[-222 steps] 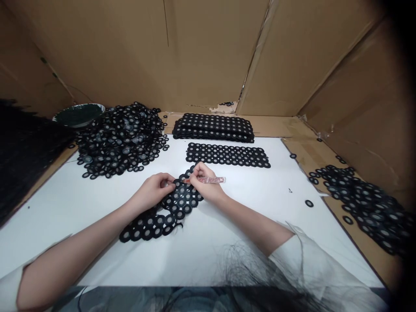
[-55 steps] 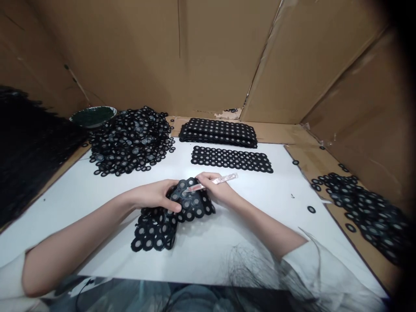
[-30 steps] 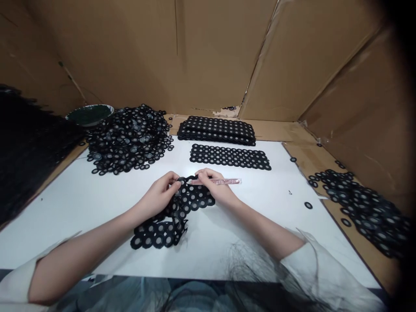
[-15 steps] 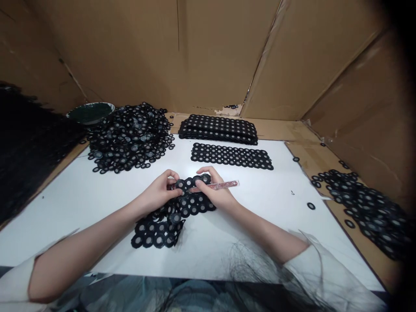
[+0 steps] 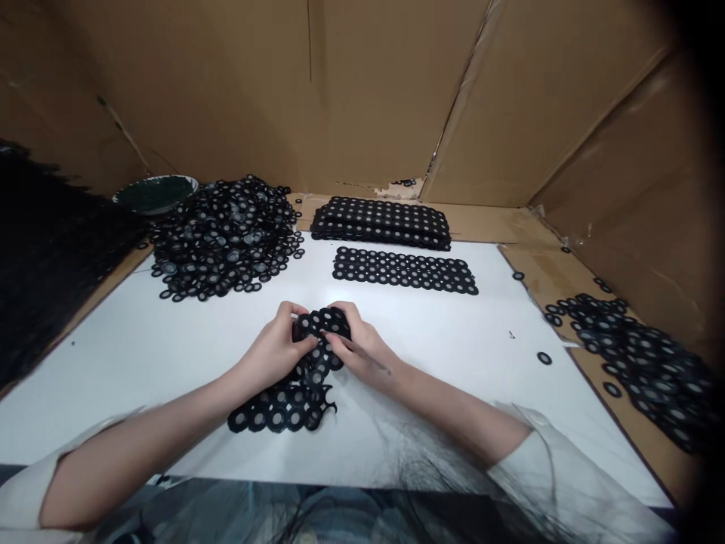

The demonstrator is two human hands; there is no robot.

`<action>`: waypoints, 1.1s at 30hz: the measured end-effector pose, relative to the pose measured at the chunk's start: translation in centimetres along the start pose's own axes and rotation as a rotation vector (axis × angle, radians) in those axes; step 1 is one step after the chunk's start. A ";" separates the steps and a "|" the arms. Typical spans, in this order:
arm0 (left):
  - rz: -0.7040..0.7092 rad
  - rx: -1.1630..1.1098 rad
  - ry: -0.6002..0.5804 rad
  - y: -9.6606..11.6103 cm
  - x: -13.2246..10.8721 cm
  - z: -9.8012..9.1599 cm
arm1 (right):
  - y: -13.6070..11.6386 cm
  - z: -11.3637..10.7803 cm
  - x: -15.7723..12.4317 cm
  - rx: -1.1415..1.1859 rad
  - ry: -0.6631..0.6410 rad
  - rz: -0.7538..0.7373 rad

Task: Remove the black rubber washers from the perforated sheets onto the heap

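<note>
Near the table's middle, my left hand (image 5: 280, 344) pinches the left edge of a black mat of joined rings (image 5: 277, 417) between thumb and fingers. The mat is folded and bunched, its lower part lying on the white table. My right hand (image 5: 359, 344) is closed on a slim stick-like tool (image 5: 368, 358), whose tip points left at the raised rings. The tool's far end lies over the back of that hand; its exact kind I cannot make out. Fingers of my right hand also curl behind the mat's right side, partly hidden.
A heap of loose black rings (image 5: 226, 238) is at back left, beside a bowl (image 5: 155, 195). A finished-looking ring mat (image 5: 405, 270) lies flat before a stack of mats (image 5: 381, 223). More black rings (image 5: 646, 363) lie at right. Cardboard walls (image 5: 368, 98) enclose the table.
My right hand has shifted left, closer to my left hand. The tool has swung from pointing its outer end rightward to lying back over the hand. The raised mat part has bunched up.
</note>
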State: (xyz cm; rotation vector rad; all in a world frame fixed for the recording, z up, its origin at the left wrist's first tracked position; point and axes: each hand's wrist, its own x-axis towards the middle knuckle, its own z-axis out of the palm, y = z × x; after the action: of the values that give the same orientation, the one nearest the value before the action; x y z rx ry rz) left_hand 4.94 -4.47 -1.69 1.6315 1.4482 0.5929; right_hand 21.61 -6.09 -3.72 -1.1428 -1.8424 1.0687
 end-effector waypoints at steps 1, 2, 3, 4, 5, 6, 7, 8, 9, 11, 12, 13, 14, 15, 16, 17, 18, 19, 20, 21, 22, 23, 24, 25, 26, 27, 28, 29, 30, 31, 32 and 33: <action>0.018 0.005 0.015 0.1 -0.1 0.0 | -0.1 0.2 0.0 -0.026 0.011 -0.017; 0.029 -0.005 0.009 0.4 -0.2 -0.1 | -0.1 0.2 0.1 -0.038 0.033 -0.028; 0.030 -0.024 -0.007 0.8 -0.3 -0.2 | -0.2 0.2 0.2 -0.040 0.062 -0.034; 0.024 -0.047 -0.029 1.2 -0.4 -0.4 | -0.2 0.1 0.3 -0.027 0.091 -0.032; 0.017 -0.071 -0.052 1.6 -0.4 -0.7 | -0.2 -0.1 0.4 0.009 0.117 -0.017; 0.015 -0.092 -0.071 2.0 -0.3 -0.9 | -0.2 -0.4 0.5 0.071 0.131 0.014; 0.020 -0.105 -0.086 2.2 -0.2 -1.1 | -0.1 -0.7 0.7 0.152 0.132 0.063; 0.027 -0.112 -0.107 2.3 0.0 -1.4 | 0.0 -1.0 0.8 0.242 0.117 0.115; 0.031 -0.116 -0.129 2.3 0.1 -1.5 | 0.2 -1.3 0.9 0.324 0.090 0.160; 0.024 -0.121 -0.174 2.0 0.4 -1.6 | 0.6 -1.6 1.1 0.422 0.044 0.199; 0.022 -0.119 -0.185 1.9 0.5 -1.6 | 0.8 -1.6 1.1 0.440 0.026 0.198; 0.028 -0.115 -0.182 1.8 0.6 -1.6 | 1.0 -1.6 1.1 0.451 0.011 0.193; 0.043 -0.108 -0.166 1.7 0.6 -1.5 | 1.2 -1.5 1.1 0.462 -0.002 0.189; 0.061 -0.102 -0.143 1.7 0.6 -1.5 | 1.3 -1.5 1.1 0.471 -0.005 0.188; 0.071 -0.099 -0.124 1.7 0.6 -1.4 | 1.4 -1.5 1.2 0.477 -0.001 0.185; 0.067 -0.103 -0.114 1.8 0.6 -1.4 | 1.5 -1.5 1.2 0.476 0.009 0.178; 0.051 -0.111 -0.123 1.9 0.6 -1.4 | 1.5 -1.6 1.2 0.474 0.021 0.172; 0.032 -0.118 -0.146 2.0 0.6 -1.4 | 1.5 -1.7 1.2 0.472 0.031 0.167; 0.016 -0.124 -0.172 2.1 0.6 -1.4 | 1.4 -1.9 1.2 0.473 0.030 0.167; 0.008 -0.126 -0.190 2.1 0.6 -1.4 | 1.3 -2.0 1.2 0.475 0.017 0.168; 0.006 -0.125 -0.194 2.1 0.6 -1.4 | 1.2 -2.1 1.1 0.474 0.002 0.167; 0.008 -0.121 -0.182 2.0 0.6 -1.3 | 1.0 -2.2 1.0 0.458 -0.007 0.162; 0.010 -0.116 -0.156 2.0 0.6 -1.2 | 0.8 -2.3 0.9 0.421 -0.006 0.151; 0.005 -0.110 -0.125 1.9 0.5 -1.1 | 0.6 -2.2 0.7 0.369 0.001 0.137; -0.008 -0.103 -0.096 1.9 0.4 -0.9 | 0.3 -2.1 0.5 0.316 0.004 0.126; -0.024 -0.094 -0.069 1.9 0.3 -0.8 | 0.2 -1.9 0.4 0.266 -0.007 0.115; -0.035 -0.085 -0.043 1.9 0.1 -0.6 | 0.0 -1.5 0.2 0.217 -0.025 0.103; -0.039 -0.074 -0.023 2.0 -0.1 -0.4 | -0.1 -1.2 0.1 0.171 -0.039 0.084; -0.030 -0.064 -0.008 2.0 -0.2 -0.3 | -0.2 -0.8 0.1 0.128 -0.040 0.058; -0.010 -0.055 0.004 2.1 -0.4 -0.2 | -0.2 -0.5 0.2 0.090 -0.028 0.028; 0.016 -0.047 0.012 2.1 -0.5 -0.1 | -0.2 -0.3 0.3 0.068 -0.005 0.006; 0.038 -0.043 0.010 2.2 -0.5 -0.2 | -0.1 -0.2 0.4 0.076 0.022 0.003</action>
State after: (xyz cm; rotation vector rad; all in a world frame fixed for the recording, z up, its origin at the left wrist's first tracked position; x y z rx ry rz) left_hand 5.90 -4.86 0.31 1.6276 1.4048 0.6505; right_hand 21.60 -5.65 -3.44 -1.1093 -1.7687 1.1139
